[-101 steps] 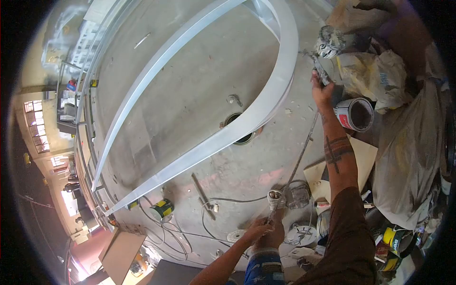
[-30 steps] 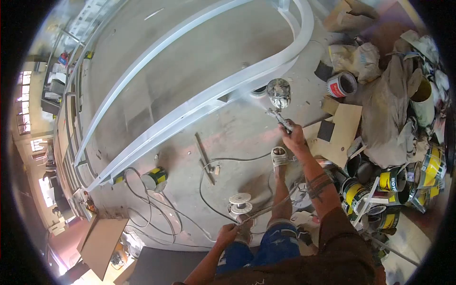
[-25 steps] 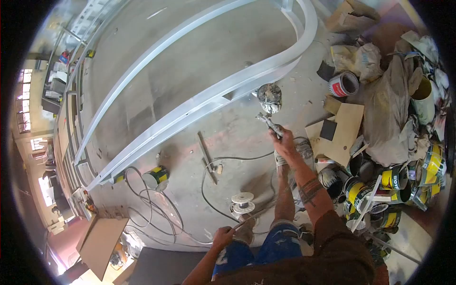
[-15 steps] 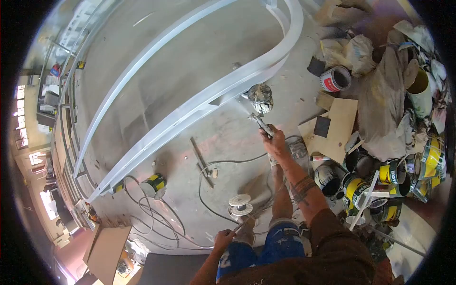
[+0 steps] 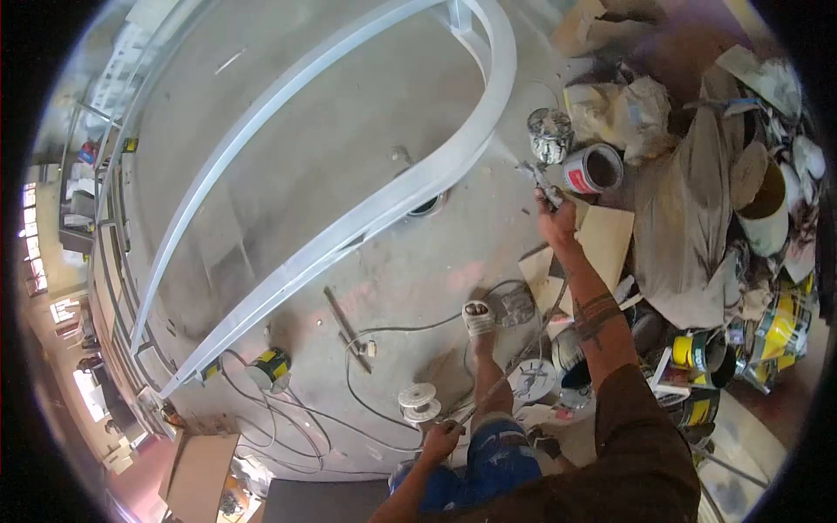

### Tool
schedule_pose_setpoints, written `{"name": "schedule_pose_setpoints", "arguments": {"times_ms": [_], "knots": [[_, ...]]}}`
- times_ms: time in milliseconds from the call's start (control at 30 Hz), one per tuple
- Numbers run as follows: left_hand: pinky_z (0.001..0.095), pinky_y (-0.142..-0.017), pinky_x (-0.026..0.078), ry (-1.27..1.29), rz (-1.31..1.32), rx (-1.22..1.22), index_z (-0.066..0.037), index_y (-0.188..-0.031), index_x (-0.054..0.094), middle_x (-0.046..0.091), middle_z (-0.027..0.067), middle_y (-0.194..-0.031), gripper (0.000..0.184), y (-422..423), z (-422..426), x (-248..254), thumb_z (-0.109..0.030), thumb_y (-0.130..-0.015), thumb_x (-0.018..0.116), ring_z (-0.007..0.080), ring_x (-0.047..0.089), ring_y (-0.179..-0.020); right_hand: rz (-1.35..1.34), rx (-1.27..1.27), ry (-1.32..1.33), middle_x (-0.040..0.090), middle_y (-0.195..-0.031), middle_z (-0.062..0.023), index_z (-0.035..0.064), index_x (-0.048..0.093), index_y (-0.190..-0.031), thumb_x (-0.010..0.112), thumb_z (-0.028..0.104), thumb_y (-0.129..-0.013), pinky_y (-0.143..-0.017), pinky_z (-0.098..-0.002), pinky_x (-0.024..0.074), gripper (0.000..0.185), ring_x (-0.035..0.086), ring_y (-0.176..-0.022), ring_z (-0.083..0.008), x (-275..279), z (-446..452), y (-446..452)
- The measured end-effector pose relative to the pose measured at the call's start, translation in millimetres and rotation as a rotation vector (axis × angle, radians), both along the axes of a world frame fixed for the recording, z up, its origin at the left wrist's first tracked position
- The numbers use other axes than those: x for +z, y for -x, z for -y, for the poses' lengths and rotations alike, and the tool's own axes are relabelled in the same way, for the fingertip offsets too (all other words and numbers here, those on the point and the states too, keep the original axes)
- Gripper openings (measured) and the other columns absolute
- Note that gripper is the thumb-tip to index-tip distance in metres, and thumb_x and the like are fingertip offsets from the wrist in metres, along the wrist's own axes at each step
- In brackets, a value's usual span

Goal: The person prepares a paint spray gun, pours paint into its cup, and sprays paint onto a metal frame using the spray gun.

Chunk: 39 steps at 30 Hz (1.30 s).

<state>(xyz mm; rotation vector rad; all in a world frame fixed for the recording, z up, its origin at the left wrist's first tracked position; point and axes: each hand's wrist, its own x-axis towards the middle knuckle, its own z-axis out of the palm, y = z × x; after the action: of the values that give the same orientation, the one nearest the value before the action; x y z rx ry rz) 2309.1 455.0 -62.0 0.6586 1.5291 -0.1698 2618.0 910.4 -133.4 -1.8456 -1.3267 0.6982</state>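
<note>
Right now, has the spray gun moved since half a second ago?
Yes: the spray gun has moved closer to the red-labelled can.

We've got open floor (image 5: 488, 228) between the right hand (image 5: 558, 220), with its spray gun (image 5: 544, 186), and the white curved frame (image 5: 436, 170); wide room inside that loop too. Right side's blocked for us: red-labelled can (image 5: 579, 177) just beside the gun, plastic bags (image 5: 643, 120) past it, drab sheet (image 5: 684, 227) farther. Low down, floor hose (image 5: 405, 329) and wooden strip (image 5: 347, 330) obstruct. Left hand (image 5: 443, 441): spool (image 5: 419, 403) near, held hose (image 5: 499, 384) slanting across.
</note>
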Motion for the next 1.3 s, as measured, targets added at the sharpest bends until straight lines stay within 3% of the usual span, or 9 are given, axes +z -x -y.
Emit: {"name": "schedule_pose_setpoints", "arguments": {"times_ms": [100, 200, 233, 500, 567, 733, 833, 1133, 1300], "knots": [[0.0431, -0.081, 0.049, -0.087, -0.085, 0.034, -0.003, -0.102, 0.068, 0.069, 0.0206, -0.094, 0.042, -34, -38, 3, -0.04, -0.085, 0.059, 0.0351, 0.066, -0.093, -0.107, -0.01, -0.019, 0.069, -0.089, -0.0114, -0.0041, 0.066, -0.096, 0.069, 0.03, -0.087, -0.078, -0.0388, 0.0479, 0.035, 0.063, -0.081, -0.0213, -20, -50, -34], [0.0447, -0.083, 0.048, -0.199, -0.046, 0.1, -0.003, -0.104, 0.067, 0.067, 0.0233, -0.097, 0.042, -55, -67, -8, -0.04, -0.085, 0.059, 0.0378, 0.065, -0.096, -0.056, -0.023, -0.078, 0.07, -0.092, -0.0133, -0.0049, 0.066, -0.1, 0.068, 0.03, -0.088, -0.079, -0.0388, 0.0479, 0.037, 0.063, -0.083, -0.0229, -10, -104, -46], [0.0456, -0.083, 0.048, -0.161, 0.052, 0.108, -0.004, -0.104, 0.067, 0.066, 0.0249, -0.099, 0.044, -58, -76, -17, -0.043, -0.086, 0.059, 0.0401, 0.064, -0.096, 0.054, -0.057, -0.125, 0.069, -0.094, -0.0212, -0.0029, 0.066, -0.103, 0.067, 0.034, -0.088, -0.079, -0.0424, 0.0475, 0.04, 0.065, -0.09, -0.0338, -14, -123, -51], [0.0474, -0.082, 0.048, -0.226, -0.07, 0.091, -0.009, -0.111, 0.065, 0.066, 0.0256, -0.098, 0.048, -99, -132, -27, -0.049, -0.087, 0.055, 0.0429, 0.063, -0.094, -0.044, 0.003, -0.238, 0.07, -0.086, -0.0167, -0.0057, 0.067, -0.099, 0.066, 0.029, -0.089, -0.073, -0.0371, 0.0482, 0.036, 0.065, -0.078, -0.0253, -2, -232, -59], [0.0455, -0.084, 0.048, -0.188, -0.069, 0.081, -0.007, -0.114, 0.064, 0.066, 0.0251, -0.101, 0.048, -97, -145, -23, -0.046, -0.087, 0.057, 0.0396, 0.064, -0.097, -0.105, -0.007, -0.393, 0.07, -0.085, -0.0146, -0.0061, 0.067, -0.099, 0.066, 0.028, -0.089, -0.072, -0.0368, 0.048, 0.035, 0.063, -0.075, -0.0216, 6, -236, -50], [0.0394, -0.087, 0.048, -0.048, 0.028, 0.142, -0.002, -0.117, 0.062, 0.066, 0.023, -0.106, 0.047, -81, -156, -9, -0.037, -0.086, 0.06, 0.0295, 0.065, -0.1, -0.182, -0.078, -0.082, 0.07, -0.087, -0.0138, -0.0071, 0.066, -0.1, 0.067, 0.03, -0.09, -0.075, -0.0359, 0.048, 0.038, 0.063, -0.08, -0.022, 18, -241, -44], [0.0441, -0.08, 0.049, -0.165, 0.009, 0.215, -0.004, -0.113, 0.064, 0.068, 0.0232, -0.097, 0.051, -78, -113, -40, -0.046, -0.086, 0.058, 0.0387, 0.065, -0.093, -0.275, -0.076, -0.177, 0.07, -0.09, -0.0142, -0.0076, 0.066, -0.102, 0.066, 0.029, -0.09, -0.077, -0.0354, 0.0481, 0.038, 0.064, -0.083, -0.0222, -7, -246, -45], [0.0422, -0.074, 0.049, -0.115, 0.007, 0.249, -0.003, -0.113, 0.065, 0.068, 0.0194, -0.081, 0.05, -70, -108, -32, -0.044, -0.084, 0.061, 0.0299, 0.067, -0.077, -0.27, -0.169, -0.331, 0.07, -0.094, -0.0135, -0.0074, 0.066, -0.102, 0.065, 0.024, -0.091, -0.08, -0.0356, 0.0483, 0.033, 0.064, -0.087, -0.0214, 0, -217, -33], [0.0441, -0.073, 0.049, -0.128, -0.007, 0.19, -0.003, -0.105, 0.065, 0.067, 0.0211, -0.082, 0.042, -73, -108, -25, -0.04, -0.087, 0.058, 0.0362, 0.067, -0.08, -0.109, -0.143, -0.23, 0.069, -0.087, -0.0118, -0.0067, 0.066, -0.099, 0.067, 0.027, -0.09, -0.075, -0.0368, 0.0483, 0.035, 0.064, -0.08, -0.0212, -6, -186, -48]]}}
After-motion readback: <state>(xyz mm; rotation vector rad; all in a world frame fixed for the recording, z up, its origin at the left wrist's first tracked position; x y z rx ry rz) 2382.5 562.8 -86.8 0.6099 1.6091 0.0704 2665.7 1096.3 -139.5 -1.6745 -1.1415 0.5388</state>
